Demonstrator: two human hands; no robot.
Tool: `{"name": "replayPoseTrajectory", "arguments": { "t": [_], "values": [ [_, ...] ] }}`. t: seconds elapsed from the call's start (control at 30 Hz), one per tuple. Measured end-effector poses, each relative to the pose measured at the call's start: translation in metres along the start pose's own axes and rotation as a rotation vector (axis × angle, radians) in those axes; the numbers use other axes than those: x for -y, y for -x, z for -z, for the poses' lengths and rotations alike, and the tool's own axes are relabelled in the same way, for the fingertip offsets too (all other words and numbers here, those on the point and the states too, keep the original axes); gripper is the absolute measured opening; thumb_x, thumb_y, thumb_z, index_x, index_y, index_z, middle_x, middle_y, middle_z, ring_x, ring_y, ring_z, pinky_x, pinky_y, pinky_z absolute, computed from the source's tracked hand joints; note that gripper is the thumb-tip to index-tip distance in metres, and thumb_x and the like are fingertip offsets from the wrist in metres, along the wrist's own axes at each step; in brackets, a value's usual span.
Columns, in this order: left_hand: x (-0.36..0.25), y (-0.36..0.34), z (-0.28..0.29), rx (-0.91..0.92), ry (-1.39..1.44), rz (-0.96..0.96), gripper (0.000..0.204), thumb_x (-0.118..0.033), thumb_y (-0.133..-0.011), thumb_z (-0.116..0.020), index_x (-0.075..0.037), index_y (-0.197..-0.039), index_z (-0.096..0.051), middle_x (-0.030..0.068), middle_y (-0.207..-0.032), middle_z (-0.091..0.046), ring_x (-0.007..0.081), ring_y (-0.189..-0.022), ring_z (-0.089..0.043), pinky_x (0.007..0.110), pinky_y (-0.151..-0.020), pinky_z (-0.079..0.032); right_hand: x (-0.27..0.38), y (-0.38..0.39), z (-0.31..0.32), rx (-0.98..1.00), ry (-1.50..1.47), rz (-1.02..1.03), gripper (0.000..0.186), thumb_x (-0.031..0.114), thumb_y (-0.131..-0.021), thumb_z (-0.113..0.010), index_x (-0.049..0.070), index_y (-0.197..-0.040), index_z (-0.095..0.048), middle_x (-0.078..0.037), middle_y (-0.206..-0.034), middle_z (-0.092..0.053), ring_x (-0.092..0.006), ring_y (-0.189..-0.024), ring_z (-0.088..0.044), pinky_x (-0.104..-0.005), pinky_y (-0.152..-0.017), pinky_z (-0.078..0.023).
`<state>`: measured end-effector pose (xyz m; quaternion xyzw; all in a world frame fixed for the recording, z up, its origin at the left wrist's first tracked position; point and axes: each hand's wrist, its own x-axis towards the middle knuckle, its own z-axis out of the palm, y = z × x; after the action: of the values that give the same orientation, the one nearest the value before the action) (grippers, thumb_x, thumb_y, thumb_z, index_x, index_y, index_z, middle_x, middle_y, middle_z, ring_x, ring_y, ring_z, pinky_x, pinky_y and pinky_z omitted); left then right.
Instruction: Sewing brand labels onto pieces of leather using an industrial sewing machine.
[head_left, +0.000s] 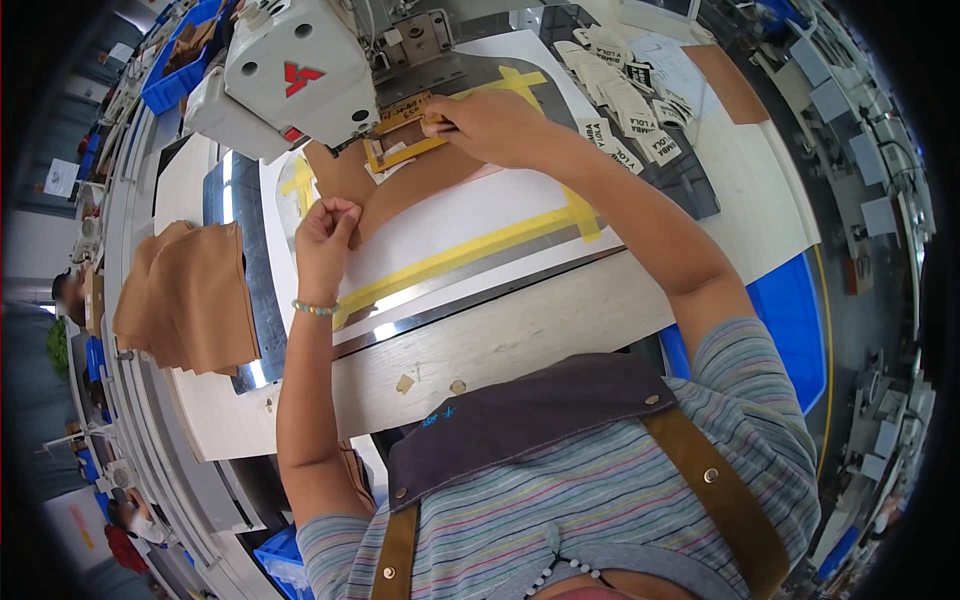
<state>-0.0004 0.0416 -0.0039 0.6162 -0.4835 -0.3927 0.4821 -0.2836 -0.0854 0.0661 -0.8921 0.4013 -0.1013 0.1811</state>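
Note:
A brown fabric piece [428,188] lies curved across the white sheet under the sewing machine head [300,75]. My left hand [328,225] pinches its near left edge between thumb and fingers. Over the fabric sits a yellow rectangular clamp frame [408,152], below the machine's needle area. At that frame's right end is my right hand [495,128], fingers curled, with a small dark thing showing at the fingertips. What those fingers grip is partly hidden by the hand itself.
Stacked brown fabric pieces [190,300] hang over the table's left side. Several white printed labels [635,110] lie at the back right, near another brown piece [725,82]. Yellow tape [460,262] borders the white sheet. Blue bins [790,320] stand right and far left.

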Motion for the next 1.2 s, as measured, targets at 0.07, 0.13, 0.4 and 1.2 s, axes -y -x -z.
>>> {"name": "replayPoseTrajectory", "arguments": {
  "t": [0.07,0.13,0.4,1.2],
  "values": [
    [0.006,0.012,-0.006,0.029,0.023,-0.030,0.008,-0.004,-0.101,-0.068,-0.001,-0.108,-0.065,0.0015,-0.080,-0.068,0.0068,-0.062,-0.058,0.024,-0.056,-0.046,-0.003,0.010,-0.002,-0.001,0.046,0.062,0.038,0.033,-0.105,-0.059,0.008,-0.134,-0.063,-0.016,-0.115,-0.073,-0.0384,-0.104,-0.069,-0.0463,-0.092,-0.054],
    [0.004,0.013,-0.012,-0.002,0.004,-0.074,0.008,-0.005,-0.102,-0.068,0.000,-0.108,-0.066,0.0016,-0.081,-0.068,0.0072,-0.062,-0.058,0.024,-0.056,-0.046,-0.001,0.014,-0.007,0.002,0.092,0.129,0.043,0.036,-0.105,-0.060,0.006,-0.135,-0.063,-0.017,-0.117,-0.073,-0.0386,-0.108,-0.069,-0.0468,-0.095,-0.054],
    [-0.013,-0.005,-0.030,0.146,-0.001,0.136,0.012,-0.010,-0.105,-0.066,-0.001,-0.112,-0.069,0.0038,-0.100,-0.074,0.0153,-0.082,-0.075,0.024,-0.066,-0.057,0.011,-0.002,-0.022,-0.080,-0.060,0.250,0.045,0.033,-0.101,-0.065,0.003,-0.135,-0.067,-0.018,-0.127,-0.069,-0.0381,-0.118,-0.066,-0.0465,-0.101,-0.053],
    [-0.039,0.143,0.075,-0.194,-0.102,-0.005,0.013,-0.009,-0.098,-0.075,0.000,-0.107,-0.077,0.0013,-0.102,-0.075,0.0082,-0.096,-0.066,0.024,-0.090,-0.051,0.063,-0.035,-0.088,-0.034,0.142,0.376,0.022,0.028,-0.101,-0.064,0.011,-0.110,-0.073,-0.005,-0.102,-0.072,-0.0264,-0.104,-0.071,-0.0443,-0.083,-0.057]
  ]
}}
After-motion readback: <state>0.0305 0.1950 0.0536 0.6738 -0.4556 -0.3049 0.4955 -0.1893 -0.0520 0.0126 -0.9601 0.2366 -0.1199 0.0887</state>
